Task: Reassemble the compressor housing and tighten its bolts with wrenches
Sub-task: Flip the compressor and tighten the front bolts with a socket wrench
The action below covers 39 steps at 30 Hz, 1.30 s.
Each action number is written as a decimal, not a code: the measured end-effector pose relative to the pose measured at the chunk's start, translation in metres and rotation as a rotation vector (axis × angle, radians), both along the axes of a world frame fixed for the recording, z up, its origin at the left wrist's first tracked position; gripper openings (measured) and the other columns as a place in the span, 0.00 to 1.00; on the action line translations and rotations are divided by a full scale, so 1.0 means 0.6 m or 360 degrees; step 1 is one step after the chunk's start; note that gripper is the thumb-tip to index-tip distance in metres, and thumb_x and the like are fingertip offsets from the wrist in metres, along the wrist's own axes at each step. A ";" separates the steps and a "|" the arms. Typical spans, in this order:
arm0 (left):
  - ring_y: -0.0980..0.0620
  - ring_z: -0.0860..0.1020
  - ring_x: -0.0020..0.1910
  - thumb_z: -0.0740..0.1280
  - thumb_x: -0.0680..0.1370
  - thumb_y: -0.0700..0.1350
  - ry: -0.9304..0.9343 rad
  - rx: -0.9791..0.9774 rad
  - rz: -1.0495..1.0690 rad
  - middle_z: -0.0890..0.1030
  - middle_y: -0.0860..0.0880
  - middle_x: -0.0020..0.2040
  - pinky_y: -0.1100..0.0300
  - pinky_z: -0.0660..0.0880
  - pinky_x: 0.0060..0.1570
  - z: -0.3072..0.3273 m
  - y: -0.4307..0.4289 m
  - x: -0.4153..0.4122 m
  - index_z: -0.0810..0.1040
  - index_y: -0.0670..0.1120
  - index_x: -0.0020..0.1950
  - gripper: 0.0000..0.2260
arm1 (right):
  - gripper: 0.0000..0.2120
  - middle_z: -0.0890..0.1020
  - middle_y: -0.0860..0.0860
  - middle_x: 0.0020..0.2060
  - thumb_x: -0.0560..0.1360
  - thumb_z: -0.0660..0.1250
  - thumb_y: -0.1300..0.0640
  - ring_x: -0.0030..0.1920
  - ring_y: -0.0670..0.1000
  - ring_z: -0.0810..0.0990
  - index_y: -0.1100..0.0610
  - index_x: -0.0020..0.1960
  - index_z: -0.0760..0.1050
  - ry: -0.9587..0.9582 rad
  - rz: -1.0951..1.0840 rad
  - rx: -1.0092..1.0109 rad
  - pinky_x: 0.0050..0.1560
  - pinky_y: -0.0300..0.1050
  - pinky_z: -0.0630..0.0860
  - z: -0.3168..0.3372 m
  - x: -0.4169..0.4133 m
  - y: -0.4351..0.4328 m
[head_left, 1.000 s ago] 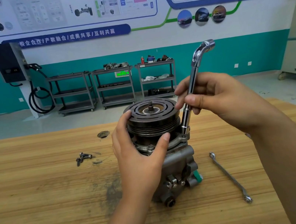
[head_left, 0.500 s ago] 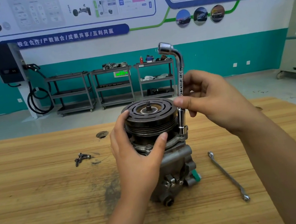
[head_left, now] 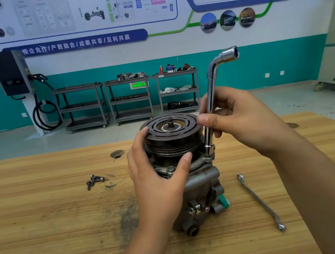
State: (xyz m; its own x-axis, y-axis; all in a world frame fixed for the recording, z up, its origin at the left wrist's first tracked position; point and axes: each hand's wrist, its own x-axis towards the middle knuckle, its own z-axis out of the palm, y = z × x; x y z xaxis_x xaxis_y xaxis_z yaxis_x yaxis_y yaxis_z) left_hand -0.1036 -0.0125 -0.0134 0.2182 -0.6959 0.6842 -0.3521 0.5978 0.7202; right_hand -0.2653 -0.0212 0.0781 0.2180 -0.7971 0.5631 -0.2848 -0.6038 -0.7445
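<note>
The left hand (head_left: 159, 189) grips the upright compressor (head_left: 202, 184) under its pulley (head_left: 173, 140). The right hand (head_left: 243, 123) pinches an L-shaped socket wrench (head_left: 211, 89), its lower end on the flange beside the left thumb. 1 flat wrench (head_left: 259, 200) lies beside the right forearm.

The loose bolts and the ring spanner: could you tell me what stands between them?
In the head view, the compressor stands between the loose bolts and the ring spanner, the left hand gripping its pulley.
</note>
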 end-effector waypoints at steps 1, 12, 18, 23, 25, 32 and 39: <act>0.63 0.64 0.66 0.68 0.65 0.62 0.0000 0.0001 -0.0001 0.66 0.62 0.65 0.67 0.63 0.61 0.000 0.000 0.000 0.59 0.69 0.64 0.31 | 0.05 0.82 0.48 0.39 0.74 0.67 0.61 0.38 0.46 0.80 0.52 0.47 0.75 0.0028 0.0051 0.0014 0.35 0.34 0.74 0.001 -0.003 0.001; 0.68 0.63 0.64 0.71 0.66 0.56 0.0009 0.0005 0.0002 0.66 0.62 0.65 0.73 0.61 0.58 -0.004 -0.003 -0.001 0.60 0.66 0.66 0.32 | 0.08 0.81 0.48 0.35 0.72 0.67 0.66 0.36 0.44 0.79 0.54 0.45 0.74 -0.0004 0.0180 0.0081 0.36 0.36 0.74 0.006 -0.008 0.003; 0.65 0.64 0.65 0.71 0.66 0.56 -0.0006 -0.0003 0.0010 0.66 0.63 0.64 0.70 0.62 0.60 -0.003 -0.002 0.000 0.60 0.69 0.64 0.31 | 0.10 0.80 0.45 0.40 0.76 0.62 0.66 0.31 0.38 0.75 0.52 0.49 0.75 0.0057 0.0151 0.0065 0.31 0.32 0.72 0.004 0.000 0.007; 0.67 0.63 0.65 0.71 0.66 0.56 -0.0016 0.0011 0.0008 0.64 0.66 0.64 0.78 0.61 0.58 -0.002 -0.001 0.000 0.58 0.71 0.63 0.31 | 0.12 0.84 0.50 0.39 0.78 0.58 0.69 0.31 0.42 0.75 0.55 0.49 0.75 0.0078 0.0313 0.0169 0.33 0.34 0.73 0.009 -0.011 0.007; 0.66 0.64 0.65 0.71 0.67 0.56 -0.0019 0.0007 0.0011 0.65 0.64 0.64 0.77 0.61 0.58 -0.002 -0.002 0.001 0.59 0.70 0.64 0.31 | 0.08 0.84 0.51 0.37 0.76 0.62 0.68 0.30 0.42 0.76 0.56 0.48 0.75 0.0025 0.0259 0.0149 0.32 0.35 0.73 0.008 -0.009 0.006; 0.66 0.63 0.65 0.71 0.66 0.57 -0.0009 0.0006 0.0010 0.65 0.64 0.64 0.77 0.61 0.58 -0.003 -0.002 0.001 0.59 0.69 0.65 0.31 | 0.07 0.82 0.43 0.39 0.76 0.63 0.64 0.37 0.39 0.78 0.53 0.50 0.74 0.0021 0.0183 0.0076 0.33 0.34 0.73 0.004 -0.007 0.006; 0.62 0.65 0.66 0.68 0.65 0.62 0.0008 0.0019 -0.0003 0.66 0.61 0.65 0.66 0.64 0.61 -0.003 -0.001 0.000 0.59 0.67 0.65 0.31 | 0.08 0.83 0.49 0.37 0.77 0.60 0.66 0.38 0.45 0.78 0.54 0.49 0.74 0.0087 0.0314 0.0102 0.34 0.36 0.73 0.006 -0.011 0.005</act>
